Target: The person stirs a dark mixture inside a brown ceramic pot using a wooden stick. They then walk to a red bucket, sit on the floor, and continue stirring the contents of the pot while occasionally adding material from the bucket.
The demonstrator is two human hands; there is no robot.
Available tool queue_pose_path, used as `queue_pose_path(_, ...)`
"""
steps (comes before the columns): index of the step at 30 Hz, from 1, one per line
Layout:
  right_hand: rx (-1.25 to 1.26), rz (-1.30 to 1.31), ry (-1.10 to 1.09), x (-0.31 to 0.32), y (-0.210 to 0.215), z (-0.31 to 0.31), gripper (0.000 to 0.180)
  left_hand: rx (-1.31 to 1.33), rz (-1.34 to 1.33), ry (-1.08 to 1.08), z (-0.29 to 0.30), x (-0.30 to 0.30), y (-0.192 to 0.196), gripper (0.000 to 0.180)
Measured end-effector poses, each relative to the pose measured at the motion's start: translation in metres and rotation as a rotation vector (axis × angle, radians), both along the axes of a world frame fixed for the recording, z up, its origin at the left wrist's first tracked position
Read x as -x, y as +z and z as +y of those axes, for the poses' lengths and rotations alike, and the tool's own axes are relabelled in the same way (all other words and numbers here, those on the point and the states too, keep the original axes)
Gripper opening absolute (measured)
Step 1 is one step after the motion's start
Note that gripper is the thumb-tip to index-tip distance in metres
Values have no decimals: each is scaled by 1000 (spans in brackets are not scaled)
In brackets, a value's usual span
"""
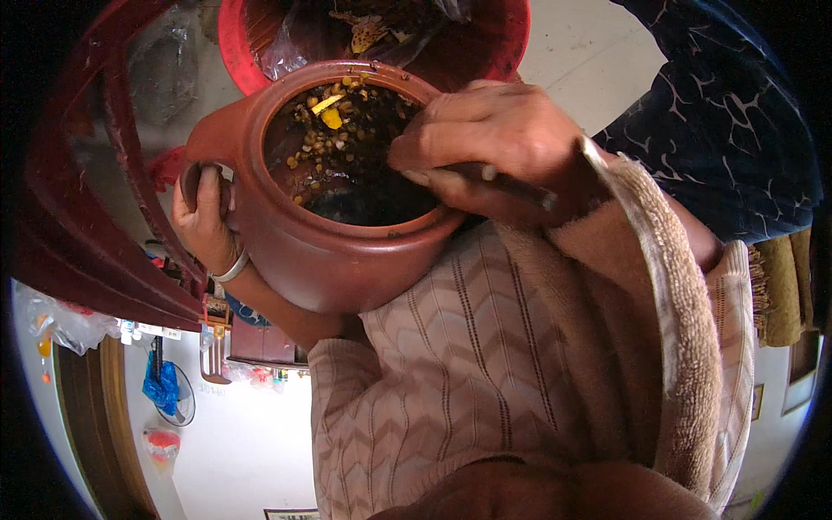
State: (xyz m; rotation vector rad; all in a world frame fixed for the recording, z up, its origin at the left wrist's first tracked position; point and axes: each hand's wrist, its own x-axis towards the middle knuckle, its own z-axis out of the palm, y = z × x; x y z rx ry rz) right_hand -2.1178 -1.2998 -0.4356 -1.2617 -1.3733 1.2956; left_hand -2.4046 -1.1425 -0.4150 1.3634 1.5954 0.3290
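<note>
A reddish-brown clay pot (347, 276) is tipped so that its round mouth faces up toward me. Wet dark dregs (347, 147) with small tan round bits and some yellow pieces lie inside. At the left, my left hand (206, 217) is closed round the pot's side handle. My right hand (503, 139), over the pot's right rim, is closed round a dark, slim handle (503, 180). The far end of that tool is hidden by my hand and the dregs, so its kind does not show.
Just beyond the pot stands a red bin (520, 39) with clear plastic and scraps in it. Dark red wooden furniture (95, 225) rises at the left. Dark patterned cloth (711, 130) hangs at the right. A beige towel (693, 347) hangs over my right forearm.
</note>
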Motion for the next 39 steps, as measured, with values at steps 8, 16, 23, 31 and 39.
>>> queue_pose_path(8, 140, 283, -154, -14, 8, 8, 15, -1, -28, -64, 2, 4, -1, 17)
queue_pose_path(16, 58, 319, -110, 23, -23, 0, 20, 52, 60, -29, 7, 8, -1, 27)
queue_pose_path(23, -65, 96, -155, 9, -5, -4, 14, 138, 16, -15, 9, 9, -1, 33)
queue_pose_path(31, -222, -159, -205, -19, 13, -16, 20, 113, 69, -24, 12, -4, -1, 32)
queue_pose_path(39, -98, 54, -321, -43, 31, -21, 14, 84, 5, 24, 9, -25, -6, 22)
